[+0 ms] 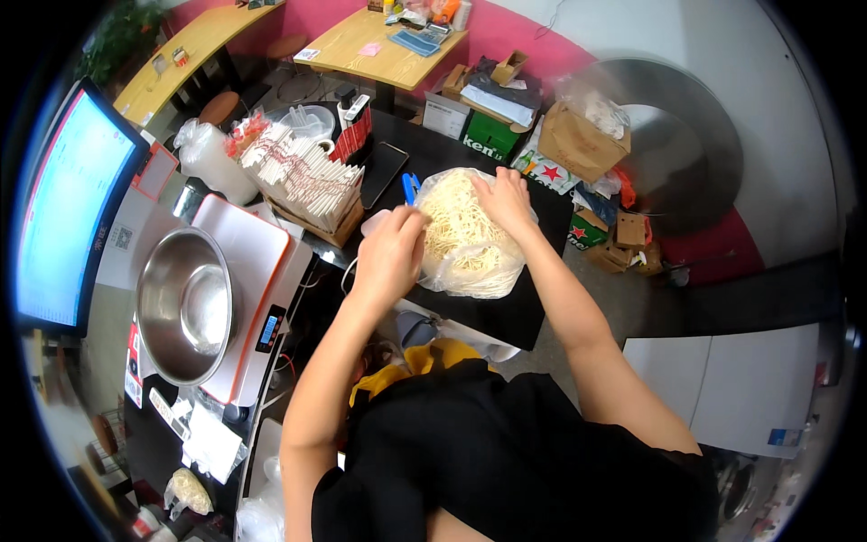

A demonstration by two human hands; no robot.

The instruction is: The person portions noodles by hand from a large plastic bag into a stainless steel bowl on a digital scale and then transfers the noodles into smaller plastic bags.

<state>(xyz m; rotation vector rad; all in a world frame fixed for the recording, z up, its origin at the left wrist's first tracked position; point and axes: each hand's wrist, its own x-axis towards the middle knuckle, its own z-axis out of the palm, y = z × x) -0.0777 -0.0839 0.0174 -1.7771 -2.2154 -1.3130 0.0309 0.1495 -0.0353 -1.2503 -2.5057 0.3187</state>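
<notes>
A clear plastic bag (495,282) of pale noodles (461,221) lies on the black counter in front of me, its mouth spread wide. My left hand (393,253) is at the bag's left side, with fingers curled together against its edge. What is pinched there looks like the bag's plastic, partly hidden by the fingers. My right hand (508,203) rests on the upper right of the bag, its thumb apart from the outstretched fingers and touching the noodles. Just beyond the left hand is a blue clip-like object (410,188).
To the left, a steel bowl (185,307) sits on a white scale (262,271) before a monitor (68,217). A box of paper-wrapped packets (302,176) and a black tray (386,172) stand on the counter (506,321). Cardboard boxes (582,140) crowd the far right.
</notes>
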